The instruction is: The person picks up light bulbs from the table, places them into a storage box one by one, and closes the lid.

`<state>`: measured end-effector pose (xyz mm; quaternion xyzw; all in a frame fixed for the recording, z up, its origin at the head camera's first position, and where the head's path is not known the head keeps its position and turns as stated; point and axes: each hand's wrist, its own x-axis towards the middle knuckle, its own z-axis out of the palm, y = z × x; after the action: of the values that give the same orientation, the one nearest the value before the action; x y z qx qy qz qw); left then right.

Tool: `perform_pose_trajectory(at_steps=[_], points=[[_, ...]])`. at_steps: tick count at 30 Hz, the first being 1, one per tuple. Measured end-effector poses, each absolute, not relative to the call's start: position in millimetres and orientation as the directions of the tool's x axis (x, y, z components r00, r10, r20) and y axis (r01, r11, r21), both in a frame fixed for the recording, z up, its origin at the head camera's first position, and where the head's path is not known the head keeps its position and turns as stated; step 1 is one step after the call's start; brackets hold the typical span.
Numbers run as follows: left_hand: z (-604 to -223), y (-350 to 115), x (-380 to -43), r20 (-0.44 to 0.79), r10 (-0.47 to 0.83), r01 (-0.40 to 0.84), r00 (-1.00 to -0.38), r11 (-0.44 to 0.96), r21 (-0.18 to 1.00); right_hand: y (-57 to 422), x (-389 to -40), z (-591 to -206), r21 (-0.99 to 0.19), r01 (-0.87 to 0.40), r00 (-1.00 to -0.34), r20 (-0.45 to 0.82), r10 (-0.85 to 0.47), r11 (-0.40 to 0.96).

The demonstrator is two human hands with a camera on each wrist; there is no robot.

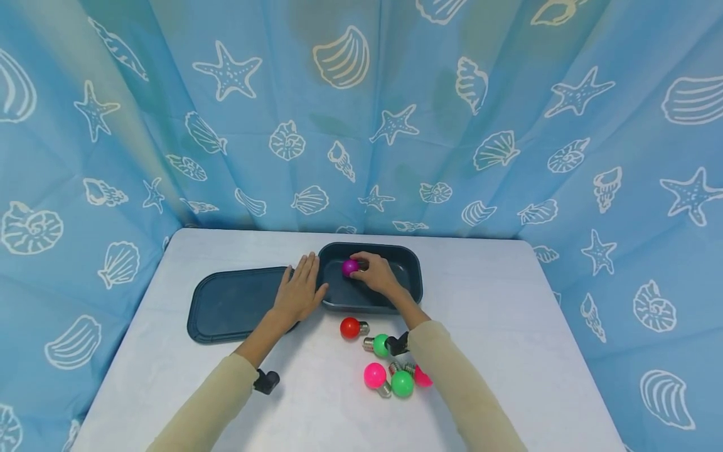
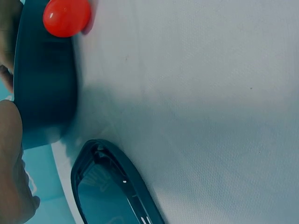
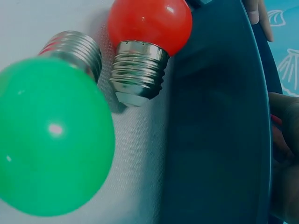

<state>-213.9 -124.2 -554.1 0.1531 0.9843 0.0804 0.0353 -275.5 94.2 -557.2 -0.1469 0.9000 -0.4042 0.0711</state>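
Inside the dark box (image 1: 350,292), the right hand (image 1: 375,274) pinches 1 purple bulb (image 1: 349,268), apparently placing it; the next move calls for loosening those fingers. The left hand (image 1: 299,295), fingers straight, is at the box's left end.

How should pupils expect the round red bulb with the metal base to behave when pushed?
The round red bulb would probably roll in an arc, its globe being wider than its metal base. The shiny globe may feel slippery; the ridged base, less so.
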Motion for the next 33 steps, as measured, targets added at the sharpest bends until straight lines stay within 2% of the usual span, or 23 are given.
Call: perform_pose_trajectory(at_steps=[7, 18, 33], points=[[-555.7, -125.2, -214.5, -0.018, 0.3, 0.293, -0.954, 0.942, 0.162, 86.2, -279.6, -560.6, -0.734, -0.204, -0.945, -0.025, -0.325, 0.647], [-555.1, -125.1, -214.4, -0.038, 0.308, 0.296, -0.951, 0.937, 0.186, 80.2, -278.9, -556.9, -0.715, -0.186, -0.947, -0.051, -0.316, 0.673], [-549.9, -123.9, -213.4, -0.066, 0.303, 0.289, -0.951, 0.944, 0.162, 77.2, -277.6, -558.1, -0.7, -0.202, -0.943, -0.049, -0.329, 0.685]])
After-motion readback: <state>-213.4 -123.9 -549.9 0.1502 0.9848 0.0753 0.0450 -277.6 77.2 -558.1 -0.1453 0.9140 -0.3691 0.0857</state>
